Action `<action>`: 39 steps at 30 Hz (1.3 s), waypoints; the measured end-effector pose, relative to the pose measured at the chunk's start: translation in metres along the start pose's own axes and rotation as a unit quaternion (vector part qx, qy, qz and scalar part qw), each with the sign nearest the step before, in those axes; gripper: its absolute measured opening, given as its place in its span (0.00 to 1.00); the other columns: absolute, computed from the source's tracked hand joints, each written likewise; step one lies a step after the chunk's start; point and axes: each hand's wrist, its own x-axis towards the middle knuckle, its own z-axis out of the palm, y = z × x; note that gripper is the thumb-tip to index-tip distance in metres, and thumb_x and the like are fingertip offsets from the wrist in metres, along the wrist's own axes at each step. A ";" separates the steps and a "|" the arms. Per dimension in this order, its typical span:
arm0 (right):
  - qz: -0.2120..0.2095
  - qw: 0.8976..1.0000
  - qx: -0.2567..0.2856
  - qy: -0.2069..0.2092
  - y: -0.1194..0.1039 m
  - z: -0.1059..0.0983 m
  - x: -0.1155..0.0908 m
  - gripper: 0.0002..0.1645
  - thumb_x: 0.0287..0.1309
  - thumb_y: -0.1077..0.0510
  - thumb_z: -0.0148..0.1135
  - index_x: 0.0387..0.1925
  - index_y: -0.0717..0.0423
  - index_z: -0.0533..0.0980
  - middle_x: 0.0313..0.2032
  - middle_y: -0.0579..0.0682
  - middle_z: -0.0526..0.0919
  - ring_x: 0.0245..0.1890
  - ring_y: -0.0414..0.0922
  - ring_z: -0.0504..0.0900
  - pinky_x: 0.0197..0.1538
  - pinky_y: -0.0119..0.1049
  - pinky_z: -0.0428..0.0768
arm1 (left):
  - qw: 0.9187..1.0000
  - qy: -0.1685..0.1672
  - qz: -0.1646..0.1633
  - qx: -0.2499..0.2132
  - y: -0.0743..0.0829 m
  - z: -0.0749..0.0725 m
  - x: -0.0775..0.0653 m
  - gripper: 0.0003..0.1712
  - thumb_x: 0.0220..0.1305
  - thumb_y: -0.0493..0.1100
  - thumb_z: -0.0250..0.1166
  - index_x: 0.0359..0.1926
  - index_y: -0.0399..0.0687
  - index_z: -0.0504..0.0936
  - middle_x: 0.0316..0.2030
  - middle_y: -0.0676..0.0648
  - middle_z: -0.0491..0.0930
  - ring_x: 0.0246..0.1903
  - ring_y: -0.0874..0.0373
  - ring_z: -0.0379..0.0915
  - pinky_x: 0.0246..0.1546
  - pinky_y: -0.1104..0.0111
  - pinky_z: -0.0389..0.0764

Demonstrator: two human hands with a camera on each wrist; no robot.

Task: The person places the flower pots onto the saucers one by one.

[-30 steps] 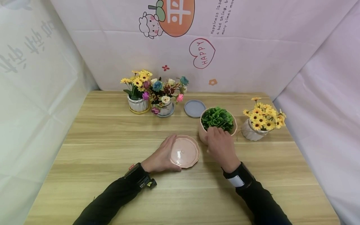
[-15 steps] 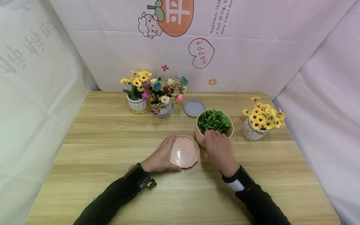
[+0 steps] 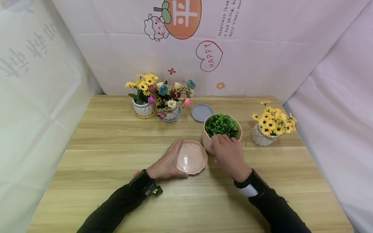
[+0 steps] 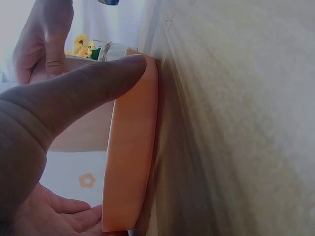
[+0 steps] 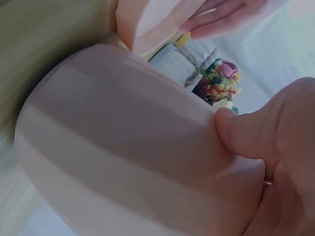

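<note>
A pale pink saucer (image 3: 191,157) with a faceted rim lies on the table in front of me. My left hand (image 3: 167,161) holds it from the left, thumb at the near edge and fingers at the far side; in the left wrist view the thumb (image 4: 93,88) presses its side wall. Just right of the saucer is a pink flowerpot (image 3: 207,141) with a bushy green plant (image 3: 222,124). My right hand (image 3: 228,153) pinches the pot's near rim, thumb outside on the wall (image 5: 147,132); its fingertips are hidden inside the rim.
Behind the saucer and pot lies a grey-blue round saucer (image 3: 202,112). Two potted flowers, one yellow (image 3: 143,108) and one mixed (image 3: 172,113), stand on saucers at the back left. Another yellow-flowered pot (image 3: 262,136) stands to the right. Cloth walls enclose the wooden table (image 3: 96,145).
My right hand has shifted the pink flowerpot a little left and nearer to me, closer to the pink saucer. Over the last half second it has hardly moved. The left hand has stayed in place.
</note>
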 end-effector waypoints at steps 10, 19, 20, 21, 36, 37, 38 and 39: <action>-0.029 0.998 0.046 0.033 -0.005 -0.024 0.009 0.11 0.66 0.59 0.69 0.37 0.58 0.73 0.32 0.52 0.80 0.32 0.52 0.79 0.29 0.41 0.72 | 1.000 -0.002 -0.008 -0.015 -0.002 -0.001 0.000 0.82 0.39 0.52 0.89 0.84 0.37 0.43 0.82 0.37 0.51 0.80 0.42 0.51 0.81 0.46 0.60; -0.080 0.993 0.077 0.036 -0.037 -0.041 0.010 0.10 0.60 0.62 0.72 0.36 0.53 0.76 0.33 0.47 0.81 0.35 0.47 0.79 0.32 0.37 0.72 | 0.999 -0.005 0.005 -0.032 -0.002 -0.002 0.000 0.82 0.40 0.49 0.90 0.85 0.45 0.42 0.82 0.42 0.51 0.80 0.46 0.52 0.81 0.48 0.60; -0.083 0.993 0.082 0.031 -0.040 -0.041 0.009 0.12 0.58 0.63 0.73 0.36 0.52 0.75 0.34 0.47 0.80 0.35 0.47 0.78 0.32 0.36 0.71 | 0.999 -0.004 0.012 -0.035 -0.002 -0.002 0.000 0.82 0.40 0.48 0.90 0.85 0.47 0.41 0.82 0.42 0.52 0.80 0.46 0.53 0.81 0.49 0.60; -0.085 0.992 0.087 0.024 -0.043 -0.040 0.008 0.14 0.55 0.64 0.74 0.36 0.52 0.75 0.34 0.46 0.80 0.35 0.46 0.78 0.33 0.36 0.70 | 0.999 -0.005 0.016 -0.039 -0.002 -0.002 0.000 0.83 0.39 0.47 0.90 0.86 0.50 0.41 0.82 0.43 0.52 0.79 0.47 0.53 0.81 0.49 0.60; -0.101 0.990 0.099 -0.014 -0.059 -0.019 -0.004 0.14 0.54 0.65 0.71 0.36 0.48 0.74 0.34 0.43 0.81 0.36 0.44 0.78 0.32 0.34 0.69 | 0.996 0.003 0.030 -0.089 -0.004 0.000 0.002 0.86 0.35 0.41 0.91 0.85 0.62 0.39 0.80 0.47 0.53 0.78 0.52 0.53 0.82 0.51 0.56; -0.102 0.990 0.098 -0.014 -0.060 -0.018 -0.005 0.14 0.53 0.65 0.71 0.36 0.48 0.75 0.34 0.43 0.81 0.36 0.44 0.78 0.32 0.34 0.69 | 0.995 0.005 0.027 -0.093 -0.004 0.000 0.002 0.87 0.35 0.40 0.91 0.85 0.63 0.38 0.81 0.48 0.52 0.79 0.53 0.53 0.82 0.52 0.56; -0.102 0.990 0.100 -0.016 -0.061 -0.017 -0.005 0.15 0.52 0.65 0.72 0.36 0.48 0.75 0.34 0.43 0.81 0.36 0.43 0.78 0.32 0.34 0.69 | 0.995 0.006 0.027 -0.098 -0.004 0.000 0.002 0.87 0.34 0.40 0.91 0.85 0.63 0.38 0.81 0.48 0.51 0.79 0.53 0.52 0.83 0.51 0.56; -0.104 0.989 0.101 -0.017 -0.062 -0.017 -0.006 0.16 0.51 0.65 0.73 0.37 0.48 0.75 0.35 0.43 0.81 0.36 0.43 0.77 0.32 0.34 0.70 | 0.994 0.008 0.026 -0.103 -0.005 0.000 0.002 0.88 0.34 0.40 0.91 0.85 0.63 0.38 0.81 0.48 0.51 0.79 0.53 0.52 0.83 0.51 0.56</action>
